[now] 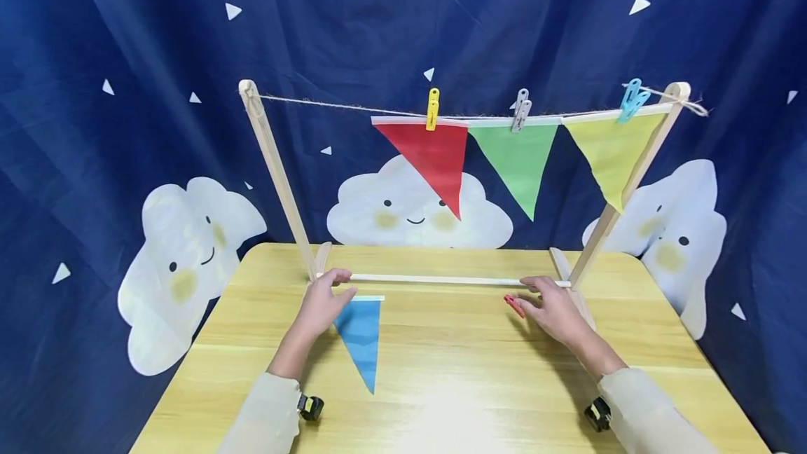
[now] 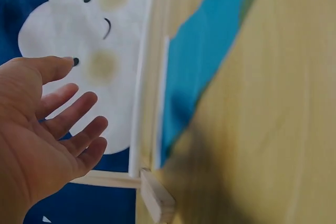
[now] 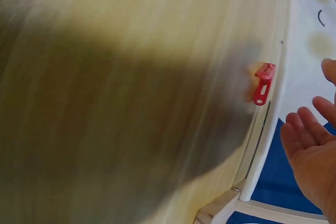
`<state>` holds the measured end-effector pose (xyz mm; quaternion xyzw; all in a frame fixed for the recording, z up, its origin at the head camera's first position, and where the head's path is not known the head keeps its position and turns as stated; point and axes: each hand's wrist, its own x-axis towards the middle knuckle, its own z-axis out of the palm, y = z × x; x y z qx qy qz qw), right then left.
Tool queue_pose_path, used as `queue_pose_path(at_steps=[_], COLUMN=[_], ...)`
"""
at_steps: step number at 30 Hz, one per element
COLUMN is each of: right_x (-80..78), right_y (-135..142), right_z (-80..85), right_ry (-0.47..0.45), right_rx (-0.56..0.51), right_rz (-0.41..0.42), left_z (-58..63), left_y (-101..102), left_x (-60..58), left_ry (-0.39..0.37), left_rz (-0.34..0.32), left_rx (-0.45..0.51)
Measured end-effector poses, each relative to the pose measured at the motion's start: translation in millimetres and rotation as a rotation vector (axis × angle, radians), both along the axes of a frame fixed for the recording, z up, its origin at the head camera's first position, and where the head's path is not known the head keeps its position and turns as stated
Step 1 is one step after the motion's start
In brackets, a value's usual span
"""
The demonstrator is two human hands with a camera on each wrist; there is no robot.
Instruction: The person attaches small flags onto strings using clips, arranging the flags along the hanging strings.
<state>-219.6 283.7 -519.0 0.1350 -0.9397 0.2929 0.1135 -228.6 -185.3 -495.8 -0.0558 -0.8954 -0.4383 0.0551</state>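
Observation:
A blue triangular flag (image 1: 362,338) with a white top edge lies on the table, its upper left corner covered by my left hand (image 1: 324,305) in the head view. In the left wrist view that hand's fingers are spread and loosely bent, with nothing held. Toward the right of the table lies a red clothespin (image 1: 513,305). My right hand (image 1: 555,310) hovers beside it; the right wrist view shows relaxed fingers (image 3: 303,129) apart from the clothespin. Red (image 1: 435,160), green (image 1: 520,160) and yellow flags (image 1: 611,153) hang from a string (image 1: 334,102).
Two wooden posts (image 1: 277,167) hold the string, joined low down by a white rod (image 1: 435,279). Yellow (image 1: 432,109), grey (image 1: 520,111) and light blue clothespins (image 1: 632,100) grip the hanging flags. Behind the wooden table (image 1: 441,356) hangs a dark blue curtain (image 1: 164,54) with clouds.

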Motion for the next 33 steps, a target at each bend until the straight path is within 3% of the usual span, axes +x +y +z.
queue_pose_path(at_steps=[8, 15, 21, 33], right_x=[-0.8, -3.1, -5.6, -3.0], right_y=[3, 3, 2, 1], right_z=[-14.1, -20.0, -22.3, -24.4], right_ry=[-0.093, -0.139, -0.142, -0.179], right_rx=[0.048, 0.046, 0.083, 0.079], right_rz=[0.018, 0.012, 0.011, -0.001], left_z=[-18.5, -26.6, -33.4, -40.5], left_y=[-10, -15, -18, -18], left_x=[-1.1, -3.9, -3.3, -0.7], left_ry=[-0.080, -0.042, -0.043, -0.028], left_rz=[0.039, 0.061, 0.062, 0.038], left_rx=[-0.139, -0.327, -0.420, -0.477])
